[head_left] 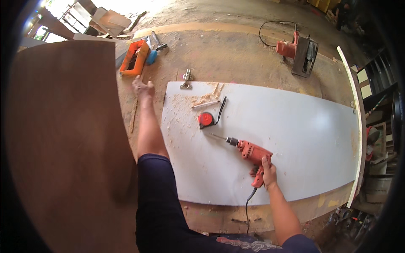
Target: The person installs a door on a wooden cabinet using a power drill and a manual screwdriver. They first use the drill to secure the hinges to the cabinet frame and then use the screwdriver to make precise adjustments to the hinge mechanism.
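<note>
My right hand (269,173) is wrapped round the handle of a red electric drill (254,154). Its thin bit points left over a white panel (308,135), and a black cord runs down from the handle. At the far left, my left hand (143,87) reaches out with thumb and fingers apart, right by the near end of an orange open box (136,58); whether it touches the box I cannot tell. Ahead of the drill bit lie a red and black tape measure (206,119) with a wrist strap and a white pencil-like stick (206,104). A metal cabinet hinge (186,79) rests at the panel's far left corner.
Wood shavings (206,96) litter the panel's left end. A large brown board (63,139) stands along the left. Beyond the box are a hammer (159,42) and a blue object (151,57). A red circular saw (295,52) sits at the back right, near a long pale strip (356,114).
</note>
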Action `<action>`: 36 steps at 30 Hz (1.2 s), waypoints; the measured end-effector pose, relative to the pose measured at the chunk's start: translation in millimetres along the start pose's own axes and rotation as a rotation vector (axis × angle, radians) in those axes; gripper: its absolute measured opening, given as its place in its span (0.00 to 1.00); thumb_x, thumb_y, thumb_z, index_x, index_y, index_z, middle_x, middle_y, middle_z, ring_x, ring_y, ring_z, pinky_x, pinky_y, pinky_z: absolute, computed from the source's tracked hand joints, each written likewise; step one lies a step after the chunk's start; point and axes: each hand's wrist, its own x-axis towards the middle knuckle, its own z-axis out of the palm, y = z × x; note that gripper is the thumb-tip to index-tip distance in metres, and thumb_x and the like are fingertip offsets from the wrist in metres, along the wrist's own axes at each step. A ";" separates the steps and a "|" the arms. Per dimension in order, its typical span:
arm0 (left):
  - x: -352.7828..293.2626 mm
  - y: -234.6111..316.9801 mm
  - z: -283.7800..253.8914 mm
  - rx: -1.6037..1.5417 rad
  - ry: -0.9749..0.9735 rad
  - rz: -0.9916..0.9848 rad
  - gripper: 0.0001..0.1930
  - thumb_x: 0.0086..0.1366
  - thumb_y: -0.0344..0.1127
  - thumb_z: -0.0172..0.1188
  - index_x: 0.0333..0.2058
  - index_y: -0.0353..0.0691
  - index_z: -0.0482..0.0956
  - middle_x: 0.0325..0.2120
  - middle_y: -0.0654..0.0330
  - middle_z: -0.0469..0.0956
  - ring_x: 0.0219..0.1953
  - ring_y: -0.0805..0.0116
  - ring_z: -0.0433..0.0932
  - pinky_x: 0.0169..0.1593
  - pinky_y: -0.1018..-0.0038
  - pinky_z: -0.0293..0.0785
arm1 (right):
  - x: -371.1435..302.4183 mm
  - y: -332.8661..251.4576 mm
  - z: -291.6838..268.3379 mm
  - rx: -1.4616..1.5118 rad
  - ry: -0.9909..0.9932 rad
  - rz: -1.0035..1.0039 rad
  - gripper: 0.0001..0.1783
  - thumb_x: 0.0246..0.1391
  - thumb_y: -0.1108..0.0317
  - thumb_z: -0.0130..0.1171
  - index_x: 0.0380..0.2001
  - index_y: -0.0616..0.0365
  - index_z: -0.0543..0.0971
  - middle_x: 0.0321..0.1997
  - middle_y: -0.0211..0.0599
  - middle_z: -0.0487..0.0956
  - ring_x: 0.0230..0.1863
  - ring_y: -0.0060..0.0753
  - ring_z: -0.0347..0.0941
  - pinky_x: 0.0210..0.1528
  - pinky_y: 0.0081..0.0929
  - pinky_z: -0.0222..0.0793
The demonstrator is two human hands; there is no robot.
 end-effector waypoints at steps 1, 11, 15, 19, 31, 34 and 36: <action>18.6 -12.4 7.4 0.109 0.033 0.004 0.41 0.60 0.41 0.69 0.69 0.40 0.63 0.70 0.42 0.61 0.73 0.48 0.60 0.74 0.60 0.59 | 1.1 2.3 1.5 -0.024 0.015 -0.006 0.38 0.62 0.36 0.63 0.44 0.71 0.77 0.29 0.46 0.83 0.26 0.40 0.84 0.29 0.38 0.85; 101.5 20.1 24.2 0.204 -0.110 0.092 0.29 0.62 0.46 0.71 0.56 0.40 0.71 0.57 0.47 0.71 0.55 0.45 0.79 0.58 0.55 0.77 | -6.1 -14.0 4.5 -0.162 0.097 -0.062 0.43 0.60 0.31 0.61 0.44 0.71 0.75 0.32 0.45 0.83 0.26 0.40 0.85 0.29 0.37 0.85; 116.3 18.9 8.7 0.344 -0.200 0.024 0.24 0.63 0.46 0.70 0.52 0.39 0.76 0.53 0.48 0.77 0.57 0.47 0.79 0.58 0.56 0.77 | -6.0 -15.5 6.6 -0.167 0.083 -0.052 0.43 0.60 0.31 0.61 0.44 0.71 0.75 0.33 0.46 0.83 0.26 0.40 0.85 0.28 0.37 0.85; 101.3 -1.7 13.2 0.403 -0.299 0.006 0.23 0.64 0.49 0.66 0.50 0.39 0.80 0.55 0.47 0.79 0.57 0.47 0.79 0.59 0.55 0.77 | -3.9 -14.9 10.3 -0.153 0.072 -0.058 0.44 0.59 0.29 0.60 0.45 0.70 0.75 0.32 0.44 0.82 0.25 0.40 0.84 0.27 0.36 0.85; -121.0 90.5 -115.2 -0.153 0.256 -0.020 0.13 0.68 0.40 0.64 0.37 0.33 0.81 0.38 0.47 0.79 0.40 0.40 0.80 0.42 0.53 0.74 | -8.4 -16.0 12.0 -0.156 0.097 -0.062 0.43 0.58 0.30 0.62 0.40 0.72 0.77 0.26 0.42 0.81 0.23 0.39 0.84 0.24 0.34 0.83; -183.3 125.2 -174.4 -0.373 0.157 0.168 0.13 0.67 0.35 0.66 0.28 0.33 0.75 0.28 0.50 0.73 0.31 0.43 0.75 0.35 0.54 0.69 | -8.0 -15.3 4.3 -0.158 0.098 -0.093 0.42 0.60 0.31 0.62 0.37 0.72 0.78 0.24 0.40 0.80 0.21 0.38 0.82 0.23 0.34 0.80; -226.8 138.3 -208.6 -0.412 0.096 0.303 0.13 0.65 0.32 0.68 0.26 0.35 0.74 0.27 0.52 0.73 0.31 0.45 0.74 0.35 0.55 0.70 | -2.8 -11.6 -3.9 -0.198 0.112 -0.109 0.41 0.60 0.32 0.62 0.35 0.71 0.79 0.24 0.39 0.79 0.21 0.37 0.81 0.23 0.33 0.79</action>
